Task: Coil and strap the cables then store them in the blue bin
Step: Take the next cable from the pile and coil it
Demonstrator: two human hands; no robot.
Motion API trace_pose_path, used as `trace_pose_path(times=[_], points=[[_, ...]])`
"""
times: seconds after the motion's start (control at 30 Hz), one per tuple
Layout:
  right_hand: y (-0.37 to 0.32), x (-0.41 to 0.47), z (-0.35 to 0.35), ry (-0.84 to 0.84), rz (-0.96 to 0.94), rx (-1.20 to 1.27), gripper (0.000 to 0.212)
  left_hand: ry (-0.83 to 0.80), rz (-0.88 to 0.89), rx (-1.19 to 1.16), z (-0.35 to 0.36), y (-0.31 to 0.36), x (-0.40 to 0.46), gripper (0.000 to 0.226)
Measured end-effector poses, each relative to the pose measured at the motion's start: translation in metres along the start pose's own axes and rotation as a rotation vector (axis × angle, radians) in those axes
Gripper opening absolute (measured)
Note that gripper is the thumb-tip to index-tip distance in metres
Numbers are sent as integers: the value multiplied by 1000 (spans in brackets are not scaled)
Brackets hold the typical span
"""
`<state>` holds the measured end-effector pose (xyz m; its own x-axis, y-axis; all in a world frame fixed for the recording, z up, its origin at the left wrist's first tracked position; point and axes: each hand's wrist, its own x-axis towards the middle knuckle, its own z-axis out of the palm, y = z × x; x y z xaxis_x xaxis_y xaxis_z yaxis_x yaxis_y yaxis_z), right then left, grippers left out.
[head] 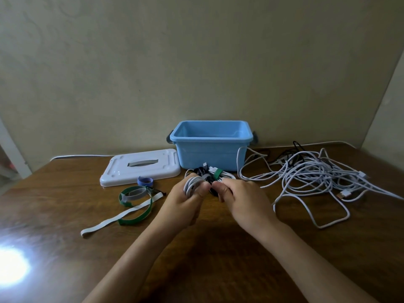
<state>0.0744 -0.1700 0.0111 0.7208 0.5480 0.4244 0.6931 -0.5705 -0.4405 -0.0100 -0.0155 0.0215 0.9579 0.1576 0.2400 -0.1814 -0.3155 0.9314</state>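
My left hand (188, 201) grips a coiled white cable (192, 184) wound around its fingers. My right hand (242, 199) pinches a grey strap (205, 177) at the coil, over a dark coil that is partly hidden. Just beyond my hands a white coil bound with a green strap (217, 173) lies on the table. The open blue bin (211, 145) stands behind it against the wall. A tangled heap of white and black cables (310, 176) spreads to the right of the bin.
The bin's white lid (140, 167) lies flat to the left of the bin. Loose straps lie left of my hands: a purple roll (145, 181), green loops (140, 215) and a white strip (113, 219). A bright glare marks the wooden table (196, 259) at lower left.
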Motion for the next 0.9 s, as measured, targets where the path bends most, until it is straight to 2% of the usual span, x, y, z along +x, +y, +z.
trace_pose_path(times=[0.1,0.2,0.37,0.57,0.63,0.73,0.9], points=[[-1,-1,0,-27,7,36,53,3,25,7,0,-1,0,32],[-3,-2,-5,-67,7,64,50,77,17,-10,-3,-2,2,35],[-4,-1,-11,-65,15,-118,37,208,-3,-117,-11,-4,5,25],[-23,-11,6,-392,15,-116,22,218,55,-117,-7,-3,5,27],[-29,-11,11,-408,-12,-84,24,237,89,-44,-5,-5,5,22],[-33,-12,16,-441,-71,-47,24,247,74,15,-3,-8,6,29],[-20,-10,14,-356,-81,-79,21,338,37,11,-11,-9,8,30]])
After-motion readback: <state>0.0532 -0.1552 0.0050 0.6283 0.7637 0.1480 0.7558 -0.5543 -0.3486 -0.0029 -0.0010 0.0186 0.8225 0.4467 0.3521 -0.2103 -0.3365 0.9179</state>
